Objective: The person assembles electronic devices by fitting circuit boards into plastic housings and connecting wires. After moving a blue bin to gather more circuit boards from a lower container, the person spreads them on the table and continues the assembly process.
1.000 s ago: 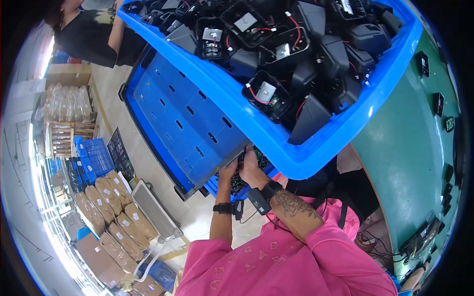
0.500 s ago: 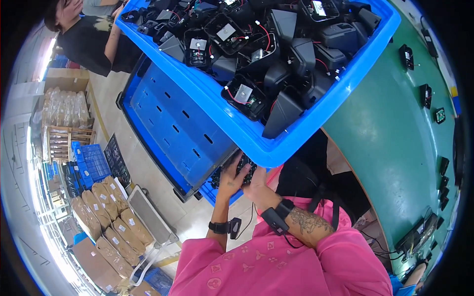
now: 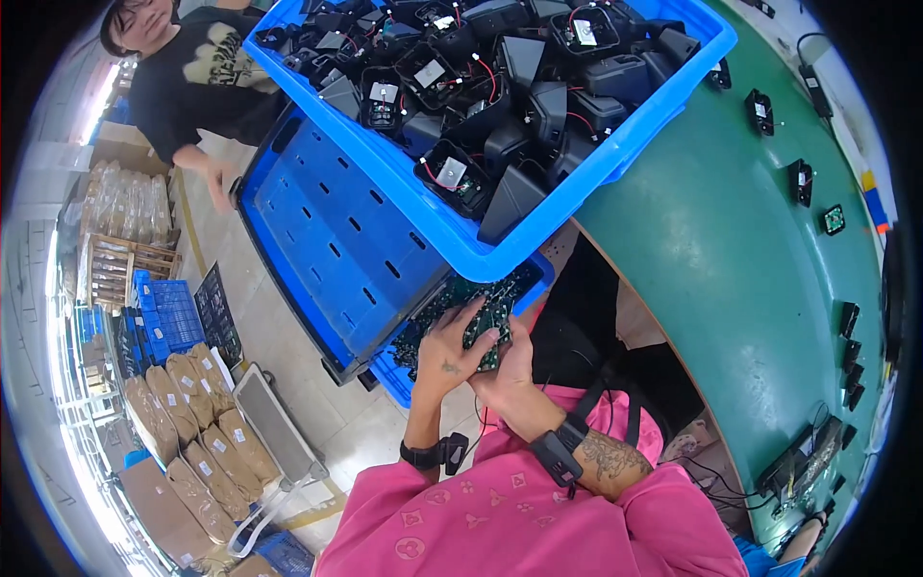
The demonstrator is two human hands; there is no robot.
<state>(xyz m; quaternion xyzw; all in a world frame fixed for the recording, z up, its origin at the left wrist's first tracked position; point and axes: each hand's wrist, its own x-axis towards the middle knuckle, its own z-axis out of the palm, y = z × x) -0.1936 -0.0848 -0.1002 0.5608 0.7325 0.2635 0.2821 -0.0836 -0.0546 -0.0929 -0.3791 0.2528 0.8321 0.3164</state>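
My left hand (image 3: 446, 354) and my right hand (image 3: 510, 370) are together, closed around a bunch of green circuit boards (image 3: 493, 319). The left thumb lies across the boards, and the right hand cups them from the right; its fingertips are partly hidden. Just beyond my hands is a lower blue bin (image 3: 392, 377) with a heap of dark green boards (image 3: 409, 338) in it. Above overhangs a large blue crate (image 3: 500, 264), full of black plastic housings (image 3: 514, 200) with red wires and silvery plates.
A blue slotted platform cart (image 3: 332, 226) stands at left, with another person's hand (image 3: 219, 181) at its far edge. The green worktable (image 3: 692, 250) on the right carries several black parts. Brown packages (image 3: 207, 452) and a hand trolley (image 3: 277, 423) are at lower left.
My hands have come out from under the large crate's corner, showing the boards. The crate sits higher and further left in view. The other person has turned and lowered a hand to the cart.
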